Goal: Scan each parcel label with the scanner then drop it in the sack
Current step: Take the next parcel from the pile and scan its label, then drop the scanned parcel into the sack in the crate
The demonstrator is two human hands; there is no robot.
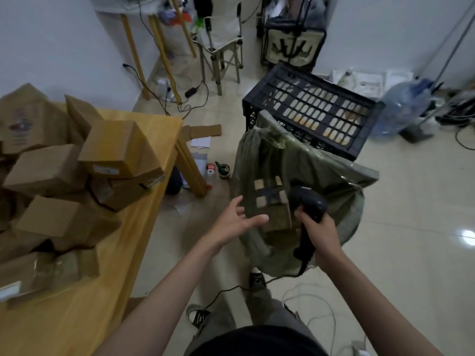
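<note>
A green woven sack (321, 170) stands open on the floor in front of me. Inside its mouth lies a brown parcel (272, 201) with pale labels and dark tape on top. My left hand (239, 219) hovers at the sack's left rim with fingers spread and empty, just beside the parcel. My right hand (318, 227) grips the handle of a black handheld scanner (308, 204) over the sack, its cable trailing down to the floor. Several cardboard parcels (120, 147) are piled on the wooden table (154, 209) to my left.
A black plastic crate (313, 109) sits behind the sack. A large water bottle (403, 109) lies at the right among cables. Bottles and paper scraps (218, 170) lie by the table leg. A folding chair (223, 42) stands at the back. My shoes (257, 278) are near the sack.
</note>
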